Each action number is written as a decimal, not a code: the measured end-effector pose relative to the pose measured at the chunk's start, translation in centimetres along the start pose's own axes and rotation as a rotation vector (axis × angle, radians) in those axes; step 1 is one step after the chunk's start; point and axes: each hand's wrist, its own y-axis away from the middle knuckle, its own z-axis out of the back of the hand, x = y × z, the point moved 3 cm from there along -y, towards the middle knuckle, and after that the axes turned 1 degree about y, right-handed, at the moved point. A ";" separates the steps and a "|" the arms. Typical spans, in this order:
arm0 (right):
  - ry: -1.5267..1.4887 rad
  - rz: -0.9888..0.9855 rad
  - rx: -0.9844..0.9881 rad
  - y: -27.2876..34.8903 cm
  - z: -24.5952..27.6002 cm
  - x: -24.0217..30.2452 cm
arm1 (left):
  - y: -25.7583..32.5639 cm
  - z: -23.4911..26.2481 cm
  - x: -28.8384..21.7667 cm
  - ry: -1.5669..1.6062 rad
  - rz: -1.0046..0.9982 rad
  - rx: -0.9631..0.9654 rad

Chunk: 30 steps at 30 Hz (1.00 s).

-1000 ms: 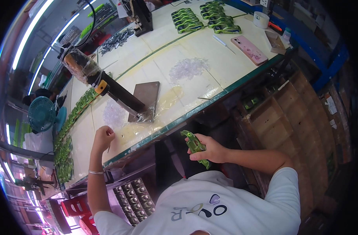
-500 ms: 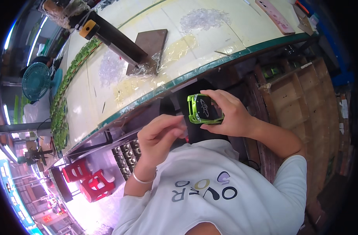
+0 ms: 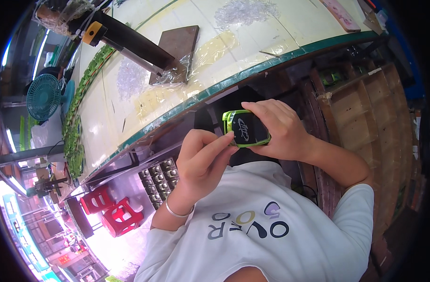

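My right hand (image 3: 284, 129) grips a small lime-green plastic frame (image 3: 228, 123) from its right side, thumb below and fingers above. The frame's middle looks dark, with a white scrawl showing in it; whether that is on the piece or seen through it I cannot tell. My left hand (image 3: 200, 162) is closed in a pinch, its fingertips against the frame's lower left corner. Whatever is between those fingertips is too small to make out. Both hands are above my lap, just in front of the table edge.
The white table (image 3: 154, 120) has a green edge. On it are a brown block (image 3: 182, 44), a black post-like tool (image 3: 135, 44), clear small pieces (image 3: 245, 13) and a row of green parts (image 3: 76, 122). A wooden compartment tray (image 3: 361, 117) stands right; red stools (image 3: 121, 218) lower left.
My left hand has moved right and up, and its fingertips now meet the green frame. Earlier a small clear piece showed at those fingertips. My right hand still grips the frame.
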 end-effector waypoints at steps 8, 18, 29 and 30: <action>-0.006 -0.043 0.011 0.4 -0.5 0.0 | -0.4 0.3 -0.3 -0.080 -0.028 0.049; -0.009 -0.145 0.044 0.3 -0.2 -0.1 | 0.1 -1.3 -0.5 -0.270 -0.185 0.021; -0.263 -0.495 0.124 1.6 -2.2 -0.7 | 1.9 -3.6 1.7 -0.206 -0.039 0.138; -0.210 -0.447 0.127 1.6 -2.3 -0.6 | 2.0 -3.3 2.2 -0.140 -0.069 0.068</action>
